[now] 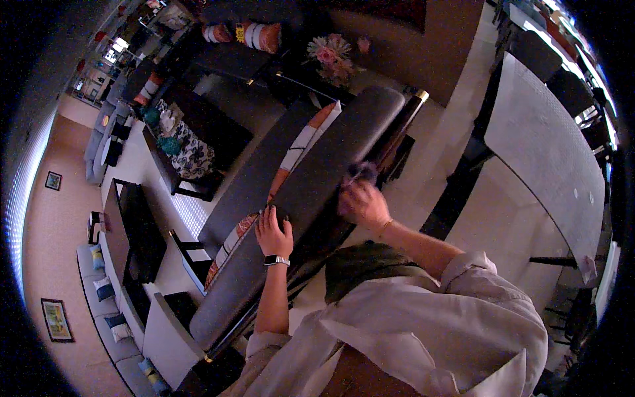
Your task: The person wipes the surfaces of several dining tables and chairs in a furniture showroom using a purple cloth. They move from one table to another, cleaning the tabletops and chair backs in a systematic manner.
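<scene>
Before me runs the padded back of a dark sofa (317, 198), slanting from lower left to upper right. My left hand (276, 234), with a watch (277, 260) at its wrist, rests palm down on the top of the backrest, beside the ends of two orange and white cushions (302, 144). My right hand (364, 203) is further along the rear edge of the backrest, its fingers closed on a crumpled purplish cloth (362, 173) pressed against it. The cloth is partly hidden by the hand and blurred. A dark rail (403, 119) with a brass-coloured end runs behind the backrest.
On the right stands a large light-topped table (550, 144) with dark legs. Past the sofa is a dark coffee table (173, 181) with a patterned runner. Pink and white flowers (330, 54) stand near the sofa's far end. A grey sofa (106, 317) lines the left wall.
</scene>
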Demonstrator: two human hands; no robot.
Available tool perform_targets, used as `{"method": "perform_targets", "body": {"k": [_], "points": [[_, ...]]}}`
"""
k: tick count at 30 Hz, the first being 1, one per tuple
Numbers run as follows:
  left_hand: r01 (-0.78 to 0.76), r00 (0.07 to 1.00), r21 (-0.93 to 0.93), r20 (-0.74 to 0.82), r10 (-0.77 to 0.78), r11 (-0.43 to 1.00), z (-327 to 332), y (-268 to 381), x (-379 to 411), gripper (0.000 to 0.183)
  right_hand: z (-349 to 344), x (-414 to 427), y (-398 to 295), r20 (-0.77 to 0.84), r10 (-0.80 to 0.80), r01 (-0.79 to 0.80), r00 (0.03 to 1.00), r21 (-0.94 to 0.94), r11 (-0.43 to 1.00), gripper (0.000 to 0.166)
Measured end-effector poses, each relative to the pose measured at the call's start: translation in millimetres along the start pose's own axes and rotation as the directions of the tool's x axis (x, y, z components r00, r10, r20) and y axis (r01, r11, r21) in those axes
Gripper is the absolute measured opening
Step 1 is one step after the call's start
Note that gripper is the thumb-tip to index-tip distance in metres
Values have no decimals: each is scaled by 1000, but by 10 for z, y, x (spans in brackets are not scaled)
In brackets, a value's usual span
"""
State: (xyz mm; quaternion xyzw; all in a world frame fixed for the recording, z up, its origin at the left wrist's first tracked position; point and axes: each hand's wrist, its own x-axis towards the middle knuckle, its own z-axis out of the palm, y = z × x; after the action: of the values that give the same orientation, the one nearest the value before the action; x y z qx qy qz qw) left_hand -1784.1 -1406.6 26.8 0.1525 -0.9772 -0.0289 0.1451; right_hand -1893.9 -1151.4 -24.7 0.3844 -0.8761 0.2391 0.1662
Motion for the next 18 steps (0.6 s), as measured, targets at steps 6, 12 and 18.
{"method": "perform_targets", "body": {"k": [6, 12, 18], "points": [[-15, 1000, -32, -14, 15, 999, -53, 0, 33, 46, -306, -5, -440, 284, -280, 279, 917, 45, 959, 45], [5, 1000, -17, -25, -5, 1000, -33, 16, 23, 46, -150, 248, 747, -239, 272, -259, 932, 82, 962, 35], [37, 999, 33, -5, -37, 999, -27, 61, 4, 46, -293, 810, 802, -144, 591, -333, 794, 711, 620, 36]]}}
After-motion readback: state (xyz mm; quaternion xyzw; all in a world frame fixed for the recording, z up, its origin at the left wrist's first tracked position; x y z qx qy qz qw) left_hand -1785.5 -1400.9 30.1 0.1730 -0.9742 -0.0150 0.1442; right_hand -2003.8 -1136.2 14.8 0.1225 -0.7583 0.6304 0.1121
